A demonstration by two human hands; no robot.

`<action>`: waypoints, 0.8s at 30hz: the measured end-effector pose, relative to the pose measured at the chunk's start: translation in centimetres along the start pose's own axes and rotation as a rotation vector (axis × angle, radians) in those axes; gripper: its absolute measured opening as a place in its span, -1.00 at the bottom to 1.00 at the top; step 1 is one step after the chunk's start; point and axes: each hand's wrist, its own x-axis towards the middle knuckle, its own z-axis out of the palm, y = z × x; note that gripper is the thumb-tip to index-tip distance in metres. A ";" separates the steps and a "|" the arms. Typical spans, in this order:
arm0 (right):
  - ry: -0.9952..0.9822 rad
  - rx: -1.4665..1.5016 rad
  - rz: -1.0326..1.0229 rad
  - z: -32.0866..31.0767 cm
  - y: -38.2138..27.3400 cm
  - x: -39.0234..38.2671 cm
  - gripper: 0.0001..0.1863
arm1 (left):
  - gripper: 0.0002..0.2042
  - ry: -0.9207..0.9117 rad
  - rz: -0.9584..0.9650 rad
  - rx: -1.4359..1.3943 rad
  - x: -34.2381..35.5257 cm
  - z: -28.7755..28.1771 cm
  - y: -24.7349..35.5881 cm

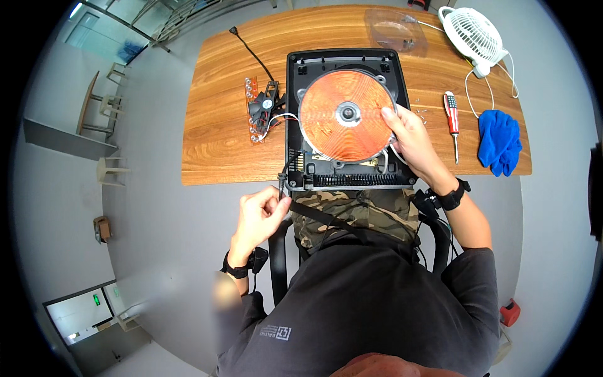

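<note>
An opened black induction cooker housing (402, 78) lies at the table's front edge. Inside it sits a round copper coil (326, 100) with a metal-ringed centre. My right hand (411, 141) grips the coil's right rim, thumb on top and the other fingers mostly hidden beneath. At the housing's front left corner, my left hand (260, 213) pinches a black power cord (282, 183) between thumb and fingers. White wires run from the coil's left side toward a small black fan (264, 107), which lies beside the housing partly over an orange-brown circuit board (249, 90).
A red-handled screwdriver (451, 116) and a blue cloth (500, 141) lie on the wooden table (217, 144) at right. Small screws (422, 113) are scattered by the housing. A clear plastic tray (392, 38) and a white fan (472, 34) stand at the back right.
</note>
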 end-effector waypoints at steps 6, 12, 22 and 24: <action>0.114 0.062 -0.002 -3.0 1.9 -0.7 -0.65 | -0.68 -0.135 0.110 0.008 0.5 0.7 1.3; 0.082 0.048 -0.052 -4.3 3.9 1.1 -0.64 | -0.65 -0.167 0.155 0.056 1.1 1.4 1.6; 0.145 -0.393 -0.104 -5.3 5.0 2.6 -0.55 | -0.60 -0.266 0.228 0.101 1.3 1.4 2.4; 0.148 -0.576 -0.059 -5.6 4.8 3.0 -0.47 | -0.60 -0.263 0.249 0.118 1.2 1.6 2.2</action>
